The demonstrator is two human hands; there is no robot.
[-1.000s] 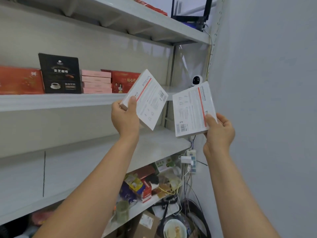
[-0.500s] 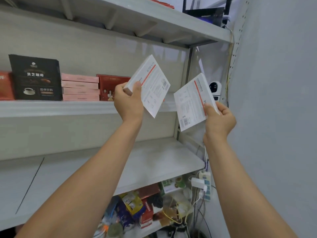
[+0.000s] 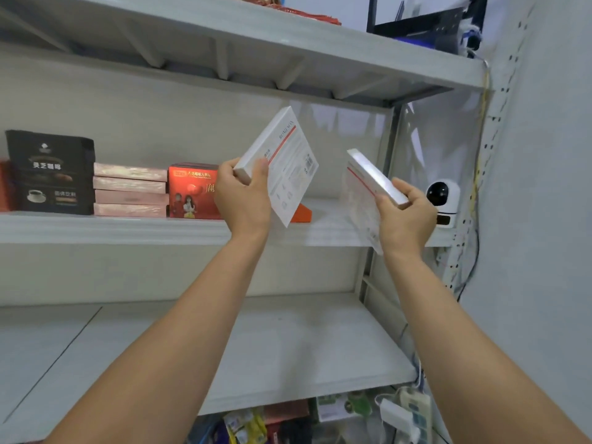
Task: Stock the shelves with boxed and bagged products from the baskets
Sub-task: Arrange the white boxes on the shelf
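Lifting closer to the grey metal shelf in the head view, the left hand gripped a flat white printed box before it. The right hand pinched a second white box, newly turned edge-on, so placement seemed near. An orange item behind the first box was largely hidden, and the second box's print was blurred.

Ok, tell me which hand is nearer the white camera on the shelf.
Right. The right hand, gripping the edge-on white box, is just left of the camera. The left hand, gripping the printed white box, is much farther left, before the red box.
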